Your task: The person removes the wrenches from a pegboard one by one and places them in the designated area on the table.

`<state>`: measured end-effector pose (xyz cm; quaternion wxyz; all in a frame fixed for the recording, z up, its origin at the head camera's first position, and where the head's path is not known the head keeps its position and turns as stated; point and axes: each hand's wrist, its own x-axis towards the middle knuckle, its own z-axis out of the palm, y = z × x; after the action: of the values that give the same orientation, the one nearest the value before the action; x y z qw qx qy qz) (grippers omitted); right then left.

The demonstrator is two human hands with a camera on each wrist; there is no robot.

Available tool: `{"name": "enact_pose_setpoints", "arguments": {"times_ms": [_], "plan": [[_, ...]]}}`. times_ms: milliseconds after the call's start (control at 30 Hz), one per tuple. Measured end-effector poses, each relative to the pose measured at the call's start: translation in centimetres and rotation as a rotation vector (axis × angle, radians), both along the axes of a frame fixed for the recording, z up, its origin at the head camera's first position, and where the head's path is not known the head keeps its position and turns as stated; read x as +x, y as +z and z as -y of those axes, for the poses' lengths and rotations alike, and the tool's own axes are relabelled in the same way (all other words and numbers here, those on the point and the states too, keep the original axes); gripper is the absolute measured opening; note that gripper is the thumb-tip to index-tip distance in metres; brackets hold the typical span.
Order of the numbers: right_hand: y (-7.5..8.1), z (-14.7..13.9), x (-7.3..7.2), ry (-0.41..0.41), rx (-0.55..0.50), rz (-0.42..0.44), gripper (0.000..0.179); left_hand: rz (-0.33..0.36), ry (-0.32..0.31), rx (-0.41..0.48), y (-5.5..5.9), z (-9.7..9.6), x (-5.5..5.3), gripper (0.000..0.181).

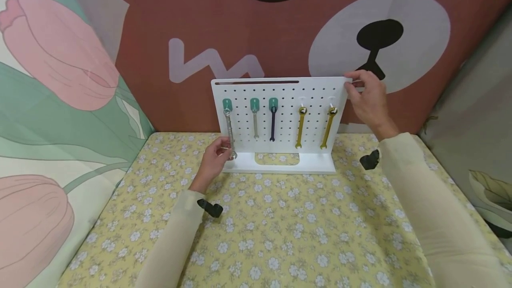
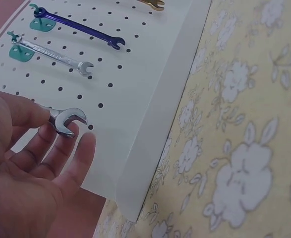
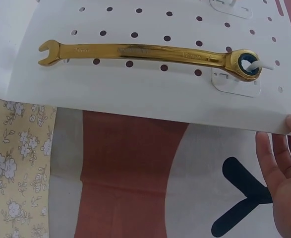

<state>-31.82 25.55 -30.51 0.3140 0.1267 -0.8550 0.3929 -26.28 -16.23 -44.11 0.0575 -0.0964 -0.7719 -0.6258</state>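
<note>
A white pegboard [image 1: 288, 121] stands on its base at the back of the table. My left hand [image 1: 216, 157] pinches the lower, open-jaw end of a silver wrench [image 2: 66, 120] between thumb and fingers. That wrench's ring end is at the leftmost teal hook [image 1: 227, 103]; whether it sits fully on it I cannot tell. My right hand [image 1: 367, 99] grips the board's upper right corner between thumb and fingers. Beside the held wrench hang a smaller silver wrench [image 2: 56, 55] and a dark purple wrench [image 2: 78, 27]. Two gold wrenches [image 3: 145, 51] [image 1: 301, 127] hang on clear hooks at the right.
A yellow floral cloth [image 1: 272, 234] covers the table, extending in front of the board's base [image 1: 316, 163]. Right behind the board is a fabric backdrop [image 1: 280, 34] with a bear print. A tulip-print cloth [image 1: 64, 57] borders the left side.
</note>
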Motion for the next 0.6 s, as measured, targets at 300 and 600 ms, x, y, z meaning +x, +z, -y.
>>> {"name": "enact_pose_setpoints", "arguments": {"times_ms": [300, 600], "plan": [[-0.1, -0.1, 0.0, 0.011, -0.012, 0.015, 0.027, 0.004, -0.079, 0.1, 0.2, 0.2, 0.5, 0.026], [0.2, -0.2, 0.3, 0.015, 0.019, 0.029, 0.029, 0.032, -0.102, 0.174, 1.1, 0.1, 1.4, 0.029]]}}
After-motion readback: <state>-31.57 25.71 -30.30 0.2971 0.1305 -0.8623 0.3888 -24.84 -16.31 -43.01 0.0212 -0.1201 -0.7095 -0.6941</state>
